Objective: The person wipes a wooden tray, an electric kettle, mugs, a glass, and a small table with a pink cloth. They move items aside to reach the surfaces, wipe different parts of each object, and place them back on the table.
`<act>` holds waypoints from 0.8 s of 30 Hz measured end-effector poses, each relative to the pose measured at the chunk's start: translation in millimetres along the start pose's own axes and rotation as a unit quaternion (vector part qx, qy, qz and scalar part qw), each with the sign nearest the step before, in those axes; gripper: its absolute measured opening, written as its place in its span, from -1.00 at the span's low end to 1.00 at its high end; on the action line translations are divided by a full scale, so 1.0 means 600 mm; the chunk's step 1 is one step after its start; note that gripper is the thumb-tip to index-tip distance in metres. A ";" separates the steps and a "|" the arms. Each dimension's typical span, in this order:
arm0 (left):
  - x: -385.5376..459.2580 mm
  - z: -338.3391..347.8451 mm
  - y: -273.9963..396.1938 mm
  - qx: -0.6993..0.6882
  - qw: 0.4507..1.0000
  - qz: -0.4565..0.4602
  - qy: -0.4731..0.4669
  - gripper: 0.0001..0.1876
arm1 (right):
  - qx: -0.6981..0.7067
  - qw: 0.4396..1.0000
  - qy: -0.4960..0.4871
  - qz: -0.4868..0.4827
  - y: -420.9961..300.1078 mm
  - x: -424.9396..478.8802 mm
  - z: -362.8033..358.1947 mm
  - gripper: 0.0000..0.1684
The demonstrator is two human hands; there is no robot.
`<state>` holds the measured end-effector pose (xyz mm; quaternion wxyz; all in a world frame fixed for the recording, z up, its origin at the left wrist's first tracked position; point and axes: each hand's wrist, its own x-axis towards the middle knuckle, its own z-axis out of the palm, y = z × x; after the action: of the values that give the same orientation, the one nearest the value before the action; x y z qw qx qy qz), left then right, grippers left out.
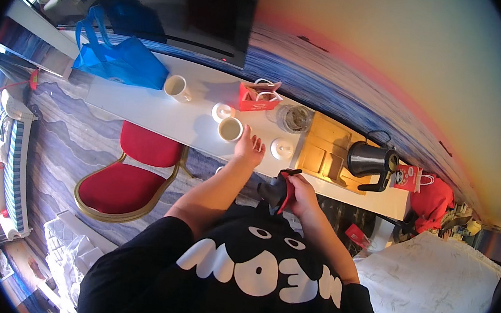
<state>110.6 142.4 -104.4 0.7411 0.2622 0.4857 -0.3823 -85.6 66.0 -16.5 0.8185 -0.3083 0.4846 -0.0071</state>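
Observation:
My left hand (250, 148) is at the right side of a white mug (230, 129) on the white table, its thumb by the mug's rim; whether it grips the mug is unclear. Close to my body, my right hand (304, 193) holds a dark pouch with a red edge (278, 189), its contents hidden. Beside the mug lies a white lid (223, 112), and another white lid (282, 149) rests to the right of my left hand. A second white mug (177, 88) stands farther left. Behind the lids is a clear glass jar (294, 118) with something in it.
On the table (145, 111) are a blue bag (121, 61), a small red paper bag (258, 97), a wooden tray (324, 148) and a black kettle (369, 160) on the tray. Another red bag (407, 178) stands at the right end. A red chair (121, 186) is at the front left.

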 end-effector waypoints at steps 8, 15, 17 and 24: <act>-0.011 0.002 0.027 0.014 0.997 0.025 0.073 -0.83 | -0.032 0.999 0.033 -0.010 0.023 -0.014 0.062 -0.74; -0.082 -0.110 0.069 0.166 0.982 0.093 0.010 -0.85 | -0.002 0.998 0.049 -0.038 0.033 -0.006 0.096 -0.77; -0.124 -0.128 0.075 0.212 0.976 0.054 -0.020 -0.83 | 0.006 0.994 0.038 -0.104 0.040 0.011 0.103 -0.72; -0.272 -0.104 0.093 0.272 0.929 -0.050 -0.245 -0.80 | -0.457 0.745 -0.067 -0.481 0.037 0.010 0.203 -0.46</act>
<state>85.9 272.4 22.5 0.7172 0.3275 0.1788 -0.5885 8.6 142.7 9.0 0.4982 -0.8373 0.1615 -0.1570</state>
